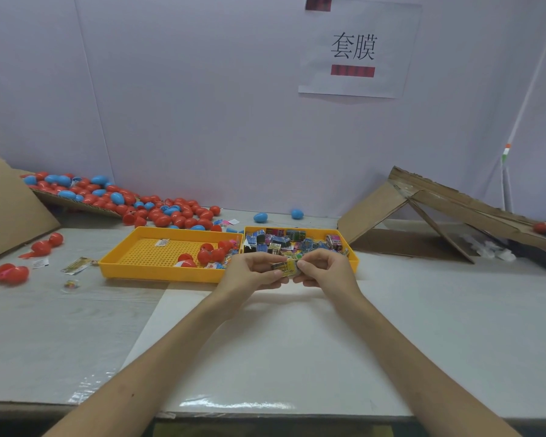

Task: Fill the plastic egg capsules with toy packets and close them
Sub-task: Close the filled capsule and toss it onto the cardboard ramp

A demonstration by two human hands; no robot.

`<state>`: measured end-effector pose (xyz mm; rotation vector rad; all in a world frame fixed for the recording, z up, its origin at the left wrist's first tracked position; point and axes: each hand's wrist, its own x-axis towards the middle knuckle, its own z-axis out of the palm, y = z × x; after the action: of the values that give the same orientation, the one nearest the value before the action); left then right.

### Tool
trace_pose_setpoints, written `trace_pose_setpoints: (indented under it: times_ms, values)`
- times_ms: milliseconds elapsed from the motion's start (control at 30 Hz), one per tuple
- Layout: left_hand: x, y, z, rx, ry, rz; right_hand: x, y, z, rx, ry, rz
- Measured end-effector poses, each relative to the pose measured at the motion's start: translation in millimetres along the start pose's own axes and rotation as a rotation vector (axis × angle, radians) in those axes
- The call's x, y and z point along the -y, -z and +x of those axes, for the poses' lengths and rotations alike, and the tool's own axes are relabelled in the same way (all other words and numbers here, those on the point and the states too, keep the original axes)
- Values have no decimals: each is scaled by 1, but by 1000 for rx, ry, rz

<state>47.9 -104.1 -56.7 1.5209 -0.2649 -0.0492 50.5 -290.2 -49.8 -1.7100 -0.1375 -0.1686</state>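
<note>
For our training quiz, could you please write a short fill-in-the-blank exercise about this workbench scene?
1. The packet pinched between the left hand and the right hand is mostly ____.
2. The eggs in the left tray are all ____.
3. The two lone eggs behind the right tray are ____.

Missing words: yellow; red; blue.
</note>
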Motion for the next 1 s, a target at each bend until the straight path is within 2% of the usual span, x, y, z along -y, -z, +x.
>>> trace_pose_setpoints:
  times_ms: [233,400,533,633,767,900,1000]
  values:
    - [1,-2,0,0,24,-24,-5,1,6,-74,-89,3]
    - [0,3,0,-31,57,-32,-7,21,16,-361,-177,175]
    - [3,3,-1,16,112,9,-5,19,15,-302,-134,207]
    - [6,-2,-2,53,41,290,-2,12,14,-231,-85,185]
    - [6,-2,-4,-49,-238,836,-2,14,13,-235,-78,118]
    - [2,6,-5,-106,-341,1039,1,12,8,-210,-39,36]
    - [-8,7,-1,-203,-384,1005,1,8,4,-175,16,-93]
